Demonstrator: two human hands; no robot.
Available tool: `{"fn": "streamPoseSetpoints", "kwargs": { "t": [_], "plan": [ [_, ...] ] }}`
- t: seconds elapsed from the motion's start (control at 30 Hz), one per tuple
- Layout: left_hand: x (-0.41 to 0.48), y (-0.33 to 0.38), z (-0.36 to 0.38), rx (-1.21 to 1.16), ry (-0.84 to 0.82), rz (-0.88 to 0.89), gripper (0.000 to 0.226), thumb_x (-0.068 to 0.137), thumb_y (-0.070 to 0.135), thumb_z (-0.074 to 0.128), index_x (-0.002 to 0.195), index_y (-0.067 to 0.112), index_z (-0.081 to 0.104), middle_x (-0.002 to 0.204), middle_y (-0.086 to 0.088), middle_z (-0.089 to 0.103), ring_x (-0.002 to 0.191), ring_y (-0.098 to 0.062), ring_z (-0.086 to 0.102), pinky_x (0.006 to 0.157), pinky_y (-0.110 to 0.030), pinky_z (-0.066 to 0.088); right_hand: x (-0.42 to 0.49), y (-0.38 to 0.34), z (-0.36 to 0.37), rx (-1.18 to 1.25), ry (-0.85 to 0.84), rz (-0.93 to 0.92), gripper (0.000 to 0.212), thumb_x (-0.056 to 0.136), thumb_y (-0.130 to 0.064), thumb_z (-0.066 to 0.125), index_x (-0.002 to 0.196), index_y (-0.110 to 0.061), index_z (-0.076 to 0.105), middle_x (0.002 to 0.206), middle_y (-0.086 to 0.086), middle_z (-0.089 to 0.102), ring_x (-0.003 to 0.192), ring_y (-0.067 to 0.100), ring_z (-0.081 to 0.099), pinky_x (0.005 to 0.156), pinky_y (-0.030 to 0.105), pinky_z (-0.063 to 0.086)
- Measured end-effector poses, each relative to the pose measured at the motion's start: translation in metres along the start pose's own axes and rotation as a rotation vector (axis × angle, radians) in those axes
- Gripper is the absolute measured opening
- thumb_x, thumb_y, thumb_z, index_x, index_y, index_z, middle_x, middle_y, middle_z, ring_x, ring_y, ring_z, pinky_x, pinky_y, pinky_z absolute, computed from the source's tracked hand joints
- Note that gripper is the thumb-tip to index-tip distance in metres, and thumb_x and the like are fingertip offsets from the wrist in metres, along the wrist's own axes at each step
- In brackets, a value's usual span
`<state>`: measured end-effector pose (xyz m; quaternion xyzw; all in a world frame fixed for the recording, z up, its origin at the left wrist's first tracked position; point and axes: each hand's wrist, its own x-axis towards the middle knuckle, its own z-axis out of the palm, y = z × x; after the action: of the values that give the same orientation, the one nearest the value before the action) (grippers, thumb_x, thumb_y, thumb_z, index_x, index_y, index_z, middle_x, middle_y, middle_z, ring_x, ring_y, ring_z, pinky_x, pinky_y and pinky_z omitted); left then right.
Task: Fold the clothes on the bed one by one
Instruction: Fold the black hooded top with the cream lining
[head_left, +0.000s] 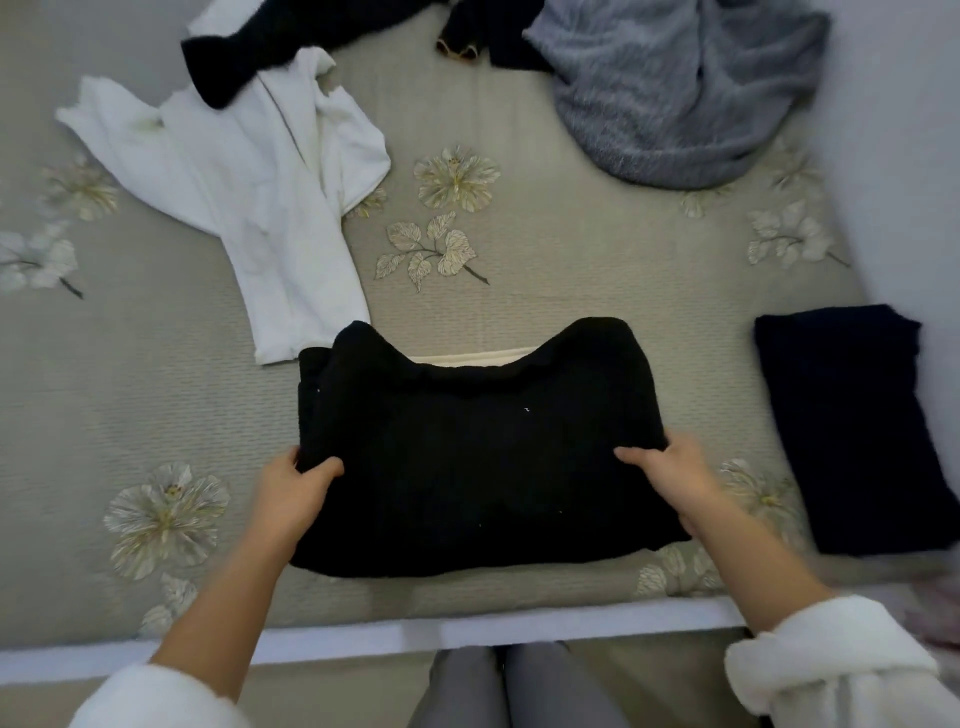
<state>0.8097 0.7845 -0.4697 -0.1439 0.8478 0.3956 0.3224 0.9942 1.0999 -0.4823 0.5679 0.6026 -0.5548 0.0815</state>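
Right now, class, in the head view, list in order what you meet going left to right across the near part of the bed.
left hand → black garment → right hand → folded dark garment

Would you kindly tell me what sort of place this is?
Probably a bedroom: a bed with a floral quilted cover, clothes strewn on it such as the white top and grey sweater, and a wall alongside.
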Motion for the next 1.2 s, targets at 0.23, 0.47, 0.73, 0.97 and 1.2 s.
{"fn": "streamPoseSetpoints", "kwargs": {
  "t": [0.23,0.47,0.73,0.97,1.2],
  "plan": [
    [-0.03,0.041,0.017,0.189,-0.12,0.146,0.021,0.082,0.021,0.066,0.101,0.015,0.058,0.095,-0.008,0.065,0.081,-0.024,0.062,0.073,-0.041,0.052,-0.066,0.01,-0.046,0.128,0.094,-0.027,0.028,0.085,-0.004,0.067,0.11,-0.014,0.062,0.102,0.006,0.067,0.092,0.02,0.064,0.078,0.034,0.054],
    [-0.057,0.123,0.084,0.371,-0.334,0.373,0.019,0.088,0.019,0.058,0.104,0.011,0.057,0.088,-0.011,0.063,0.077,-0.025,0.061,0.064,-0.035,0.047,-0.118,0.041,-0.124,0.314,0.307,0.028,0.022,0.088,-0.009,0.065,0.109,-0.017,0.063,0.104,0.006,0.067,0.091,0.022,0.065,0.076,0.034,0.053],
    [-0.108,0.227,0.222,0.506,-0.389,0.731,0.014,0.089,0.018,0.052,0.1,0.015,0.06,0.083,-0.008,0.065,0.076,-0.027,0.063,0.069,-0.038,0.05,-0.129,0.077,-0.201,0.389,0.594,0.041,0.013,0.089,-0.007,0.052,0.095,-0.015,0.06,0.092,0.008,0.064,0.083,0.021,0.06,0.067,0.031,0.047],
    [-0.144,0.293,0.359,0.535,-0.271,0.849,0.028,0.089,0.025,0.049,0.114,0.024,0.06,0.107,-0.007,0.064,0.114,-0.029,0.05,0.106,-0.053,0.029,-0.094,0.106,-0.246,0.517,0.651,0.095,0.031,0.088,-0.004,0.055,0.113,-0.024,0.055,0.111,0.002,0.062,0.102,0.022,0.059,0.093,0.043,0.05],
    [-0.151,0.319,0.454,0.456,-0.263,0.952,0.039,0.093,0.028,0.054,0.132,0.031,0.052,0.138,-0.009,0.05,0.139,-0.026,0.027,0.115,-0.05,0.012,-0.034,0.139,-0.259,0.428,0.655,0.183,0.042,0.091,-0.016,0.061,0.13,-0.012,0.046,0.135,0.008,0.051,0.124,0.026,0.049,0.106,0.042,0.042]
  ]
}}
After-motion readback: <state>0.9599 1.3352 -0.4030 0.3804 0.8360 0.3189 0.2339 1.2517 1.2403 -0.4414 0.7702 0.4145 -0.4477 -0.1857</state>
